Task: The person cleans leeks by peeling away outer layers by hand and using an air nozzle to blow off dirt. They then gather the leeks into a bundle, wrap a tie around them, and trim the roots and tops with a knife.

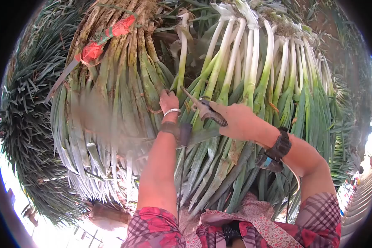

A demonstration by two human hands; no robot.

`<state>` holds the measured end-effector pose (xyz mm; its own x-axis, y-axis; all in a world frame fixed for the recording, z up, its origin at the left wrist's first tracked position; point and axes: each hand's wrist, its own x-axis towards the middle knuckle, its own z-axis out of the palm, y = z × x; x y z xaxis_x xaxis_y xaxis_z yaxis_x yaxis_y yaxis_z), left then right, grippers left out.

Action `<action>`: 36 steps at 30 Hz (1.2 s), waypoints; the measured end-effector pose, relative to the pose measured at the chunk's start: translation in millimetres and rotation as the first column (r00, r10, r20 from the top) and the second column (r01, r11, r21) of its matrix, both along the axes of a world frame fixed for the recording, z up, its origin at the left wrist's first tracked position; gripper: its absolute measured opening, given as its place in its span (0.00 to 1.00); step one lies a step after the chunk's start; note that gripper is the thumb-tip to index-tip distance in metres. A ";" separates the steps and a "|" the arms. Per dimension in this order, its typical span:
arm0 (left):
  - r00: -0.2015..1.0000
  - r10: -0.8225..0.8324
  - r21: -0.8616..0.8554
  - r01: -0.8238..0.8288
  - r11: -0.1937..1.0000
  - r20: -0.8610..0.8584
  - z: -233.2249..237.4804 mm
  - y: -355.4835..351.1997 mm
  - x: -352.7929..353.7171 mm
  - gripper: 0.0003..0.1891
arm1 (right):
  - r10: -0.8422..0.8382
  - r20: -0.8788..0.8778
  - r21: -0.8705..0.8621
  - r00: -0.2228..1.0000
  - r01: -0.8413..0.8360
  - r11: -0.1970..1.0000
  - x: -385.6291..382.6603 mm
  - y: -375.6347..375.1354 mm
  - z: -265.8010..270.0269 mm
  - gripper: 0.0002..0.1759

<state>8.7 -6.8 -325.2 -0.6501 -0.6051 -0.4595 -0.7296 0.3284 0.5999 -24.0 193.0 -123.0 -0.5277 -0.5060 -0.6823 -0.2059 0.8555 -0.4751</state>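
Note:
Many long green onions lie in front of me, with peeled white stems at the centre and right and brown, unpeeled stems at the left. My left hand, wearing a bracelet, is closed at the leaves near the lower end of a single white-stemmed onion; what its fingers pinch is too small to make out. My right hand is wrapped round the dark handle of a small tool, whose tip points up and left toward my left hand.
A knife-like blade with a red-wrapped handle rests on the brown onions. More dark green leaves are heaped at the far left. Straps and small devices are on both my wrists.

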 end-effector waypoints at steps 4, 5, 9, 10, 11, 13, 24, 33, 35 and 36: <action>0.999 -0.019 -0.018 0.019 1.000 -0.034 2.0 6.4 2.4 0.15 | -0.030 -0.112 -0.017 0.993 0.028 0.999 -8.2 0.8 -14.7 0.37; 0.999 -0.020 -0.022 0.019 1.000 -0.043 3.8 7.4 2.7 0.15 | -0.029 -0.154 -0.010 0.988 0.027 1.000 -13.5 -0.3 -19.7 0.36; 0.994 -0.098 -0.064 0.095 0.993 -0.048 -1.5 8.8 7.5 0.19 | -0.058 -0.254 -0.043 0.965 0.049 0.998 -27.2 -2.0 -43.4 0.39; 0.993 -0.105 -0.077 0.101 0.992 -0.046 -2.3 9.5 8.4 0.19 | -0.073 -0.289 -0.051 0.955 0.061 0.997 -30.0 -1.5 -51.8 0.39; 0.993 -0.112 -0.091 0.107 0.990 -0.047 -3.6 10.1 7.1 0.20 | -0.088 -0.327 -0.061 0.941 0.072 0.996 -35.2 -0.8 -59.9 0.40; 0.990 -0.133 -0.104 0.127 0.986 -0.053 0.2 12.4 7.1 0.21 | -0.090 -0.357 -0.061 0.930 0.072 0.995 -44.3 -0.8 -70.7 0.40; 0.920 -0.393 -0.218 0.382 0.898 -0.006 1.0 18.6 13.0 0.25 | -0.104 -0.544 -0.045 0.833 0.095 0.994 -104.3 -14.0 -103.5 0.42; 0.942 -0.314 0.029 0.313 0.949 0.118 -3.0 16.8 -10.0 0.22 | -0.118 -0.486 -0.001 0.866 0.134 0.991 -102.7 0.8 -81.9 0.40; 0.942 -0.316 0.074 0.309 0.948 0.113 -3.4 19.8 -18.8 0.26 | -0.091 -0.396 -0.019 0.914 0.091 0.996 -93.2 11.5 -59.6 0.39; 0.935 -0.338 0.107 0.328 0.939 0.104 3.7 24.5 -21.9 0.26 | -0.162 -0.355 -0.091 0.921 0.138 0.986 -85.5 20.9 -58.4 0.41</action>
